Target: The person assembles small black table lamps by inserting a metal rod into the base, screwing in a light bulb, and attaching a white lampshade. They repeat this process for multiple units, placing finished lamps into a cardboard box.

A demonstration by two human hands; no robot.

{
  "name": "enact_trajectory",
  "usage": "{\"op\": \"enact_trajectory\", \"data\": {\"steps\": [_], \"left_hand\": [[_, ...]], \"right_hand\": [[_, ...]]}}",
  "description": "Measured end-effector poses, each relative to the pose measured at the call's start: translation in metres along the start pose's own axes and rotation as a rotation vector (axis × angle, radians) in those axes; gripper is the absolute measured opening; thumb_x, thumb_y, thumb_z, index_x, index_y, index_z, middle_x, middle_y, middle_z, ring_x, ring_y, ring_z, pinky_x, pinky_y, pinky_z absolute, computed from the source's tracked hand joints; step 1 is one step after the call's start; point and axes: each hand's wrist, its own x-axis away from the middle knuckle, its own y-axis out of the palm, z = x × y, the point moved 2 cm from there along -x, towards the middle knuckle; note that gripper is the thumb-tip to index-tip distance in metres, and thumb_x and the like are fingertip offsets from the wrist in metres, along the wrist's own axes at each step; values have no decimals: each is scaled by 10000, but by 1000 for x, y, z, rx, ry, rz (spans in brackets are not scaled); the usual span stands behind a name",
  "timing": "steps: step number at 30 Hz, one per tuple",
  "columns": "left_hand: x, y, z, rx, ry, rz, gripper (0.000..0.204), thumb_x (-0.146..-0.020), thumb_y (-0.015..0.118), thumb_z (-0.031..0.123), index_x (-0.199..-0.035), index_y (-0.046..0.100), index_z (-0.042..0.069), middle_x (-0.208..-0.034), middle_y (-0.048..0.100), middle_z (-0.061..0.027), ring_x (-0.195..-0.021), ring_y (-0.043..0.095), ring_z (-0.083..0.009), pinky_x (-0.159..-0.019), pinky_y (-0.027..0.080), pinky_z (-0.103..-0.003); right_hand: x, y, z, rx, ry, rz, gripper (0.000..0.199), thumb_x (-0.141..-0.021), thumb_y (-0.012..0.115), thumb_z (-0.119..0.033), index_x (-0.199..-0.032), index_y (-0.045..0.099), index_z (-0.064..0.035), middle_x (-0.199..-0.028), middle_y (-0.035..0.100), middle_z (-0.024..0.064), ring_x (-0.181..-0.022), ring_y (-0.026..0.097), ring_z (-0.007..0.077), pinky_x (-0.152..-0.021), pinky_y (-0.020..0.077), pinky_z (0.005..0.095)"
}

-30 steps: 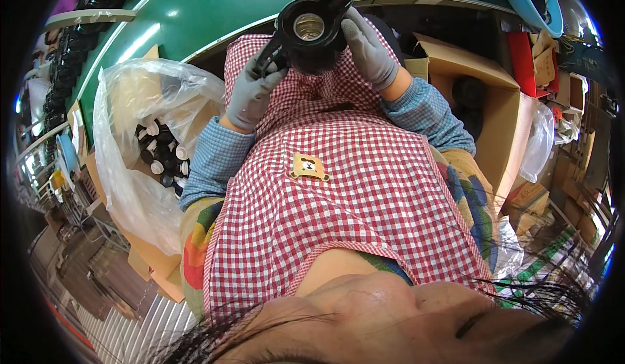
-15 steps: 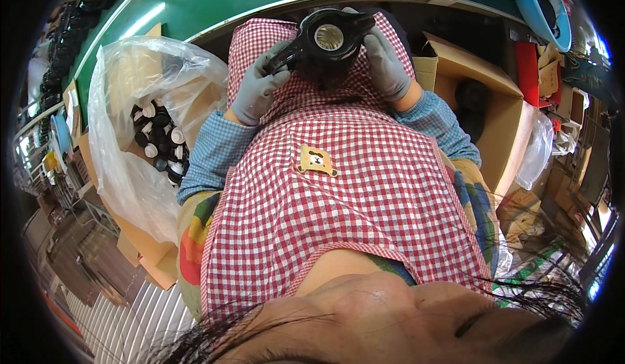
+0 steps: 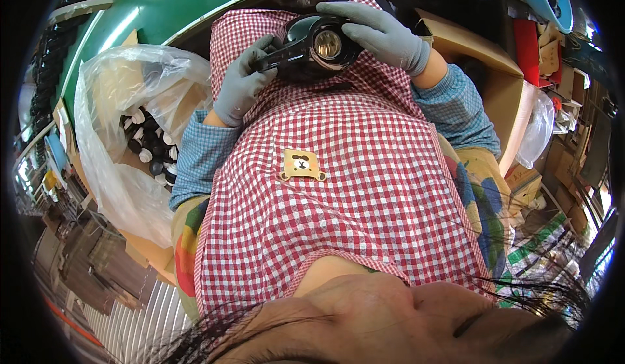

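Note:
A glossy black jug (image 3: pixel 305 54) with a side handle and a round, shiny metal-lined mouth (image 3: pixel 327 44) is held above my lap, tilted so that the mouth faces me. My left hand (image 3: pixel 244 81), in a grey glove, is closed round its handle. From the right, my gloved right hand (image 3: pixel 385 35) grips the jug's far right side, its fingers reaching over the top. The part under those fingers is hidden, as is the jug's base.
On my left, a carton lined with a clear plastic bag (image 3: pixel 124 175) contains several black-and-white caps (image 3: pixel 151 144). An open cardboard box (image 3: pixel 511 107) stands on my right. Beyond my knees runs a green worktop (image 3: pixel 189 3); blue tubs (image 3: pixel 545 3) sit at the far right.
My right hand has shifted from the jug's right side up over its far edge. The jug has turned and moved slightly left, and its right-hand projection is now covered.

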Motion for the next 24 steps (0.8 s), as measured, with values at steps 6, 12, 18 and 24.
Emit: {"op": "enact_trajectory", "data": {"steps": [6, 12, 18, 24], "left_hand": [[-3, 6, 9, -63, -15, 104, 693, -871, 691, 52, -1505, 442, -73, -879, 499, 74, -767, 466, -28, -712, 394, -173], [-7, -2, 8, -65, -35, 87, 740, -859, 677, 49, -1528, 391, -84, -848, 505, 55, -715, 472, -27, -646, 383, -163], [-4, -5, 7, 43, -48, 102, 730, -848, 636, 37, -1528, 396, -79, -880, 515, 46, -714, 479, -31, -639, 388, -164], [1, -11, 11, 113, -70, 34, 721, -851, 671, 53, -1518, 424, -66, -979, 571, 32, -786, 508, -27, -702, 413, -159]], "right_hand": [[-9, -6, 2, 8, 24, 16, 448, -1041, 523, -173, -1478, 547, -74, -1384, 632, 166, -1267, 618, 260, -1099, 498, 366], [-19, -9, 2, -3, 37, 11, 435, -1053, 563, -211, -1465, 563, -72, -1376, 638, 168, -1246, 633, 250, -1064, 524, 358], [-10, -8, 15, -145, 120, 40, 453, -1049, 594, -239, -1477, 563, -94, -1395, 635, 149, -1262, 626, 246, -1080, 513, 349], [1, -6, 24, 79, 135, 201, 363, -1022, 640, -264, -1341, 691, -98, -1229, 734, 135, -1124, 707, 228, -975, 560, 330]]}}
